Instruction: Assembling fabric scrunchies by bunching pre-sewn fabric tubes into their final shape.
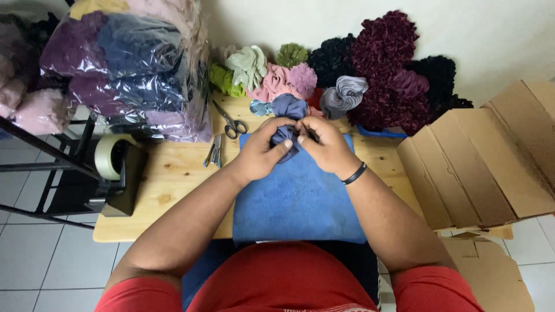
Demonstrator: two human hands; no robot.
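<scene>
Both hands, left [260, 151] and right [327, 145], pinch a half-gathered scrunchie [285, 138] (finished ones [289, 106] crowd the desk [173, 173]); closing remains.

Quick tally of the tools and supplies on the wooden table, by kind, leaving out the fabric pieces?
Scissors: 1
Small metal clippers: 1
Tape dispenser with roll: 1
Blue cloth mat: 1
Total: 4
The left hand and right hand both grip a dark blue fabric piece over the mat; it is not counted.
</scene>
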